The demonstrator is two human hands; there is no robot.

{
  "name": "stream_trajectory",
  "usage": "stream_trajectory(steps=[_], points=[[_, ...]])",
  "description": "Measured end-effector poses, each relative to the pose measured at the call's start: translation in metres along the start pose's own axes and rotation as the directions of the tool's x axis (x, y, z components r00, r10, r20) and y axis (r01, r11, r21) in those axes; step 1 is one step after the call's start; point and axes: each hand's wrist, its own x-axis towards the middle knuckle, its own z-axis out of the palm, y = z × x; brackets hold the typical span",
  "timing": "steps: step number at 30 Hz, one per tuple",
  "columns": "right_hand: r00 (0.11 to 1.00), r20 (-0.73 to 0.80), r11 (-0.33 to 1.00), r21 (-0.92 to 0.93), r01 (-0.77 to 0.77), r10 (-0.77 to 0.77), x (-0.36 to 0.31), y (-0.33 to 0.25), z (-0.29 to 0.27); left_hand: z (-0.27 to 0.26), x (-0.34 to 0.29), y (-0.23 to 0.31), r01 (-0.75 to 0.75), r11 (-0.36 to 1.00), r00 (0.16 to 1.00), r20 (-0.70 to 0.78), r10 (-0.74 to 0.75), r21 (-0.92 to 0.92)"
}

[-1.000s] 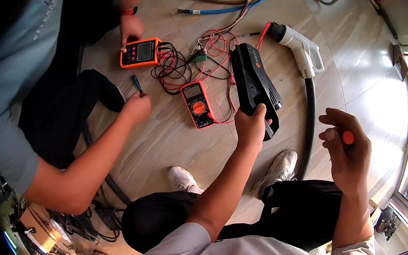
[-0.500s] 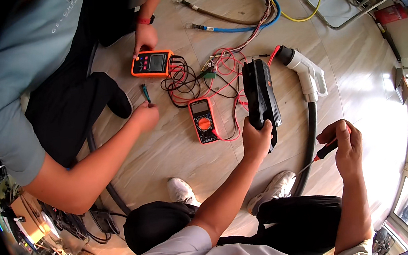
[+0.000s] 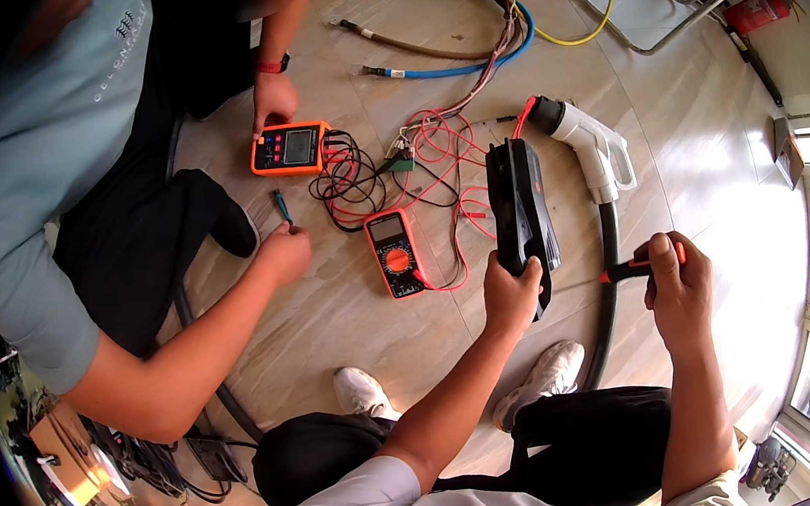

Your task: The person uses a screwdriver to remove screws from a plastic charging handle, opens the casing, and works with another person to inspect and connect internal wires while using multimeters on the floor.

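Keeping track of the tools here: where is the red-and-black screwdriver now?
In the head view, the screwdriver is right of centre in the right hand, pointing left toward the black casing in the left hand.

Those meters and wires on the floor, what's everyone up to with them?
The person's left hand holds up a long black housing, while the right hand grips a screwdriver pointing toward it. A co-worker's hand touches an orange meter; their other hand holds a small teal tool. A red multimeter, tangled leads and a white handled connector lie on the floor.
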Motion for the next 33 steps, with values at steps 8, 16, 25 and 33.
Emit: stream_trajectory(steps=[8, 16, 25, 33], points=[[0.996, -0.054, 0.998, 0.003, -0.066, 0.066, 0.002, -0.005, -0.001, 0.005, -0.005, -0.001, -0.049, 0.997, 0.999, -0.001, 0.049, 0.064], [0.993, -0.107, 0.996, 0.079, -0.050, 0.059, 0.007, 0.003, -0.005, 0.004, -0.004, -0.029, -0.181, 0.951, 0.983, 0.027, 0.180, 0.250], [0.991, -0.120, 0.965, 0.245, 0.092, -0.064, 0.000, -0.001, 0.005, 0.002, -0.017, -0.014, -0.434, 0.812, 0.896, 0.095, 0.433, 0.390], [0.994, -0.093, 0.997, -0.045, 0.058, -0.062, -0.011, -0.011, 0.001, 0.007, -0.022, -0.009, -0.423, 0.808, 0.904, 0.125, 0.410, 0.410]])
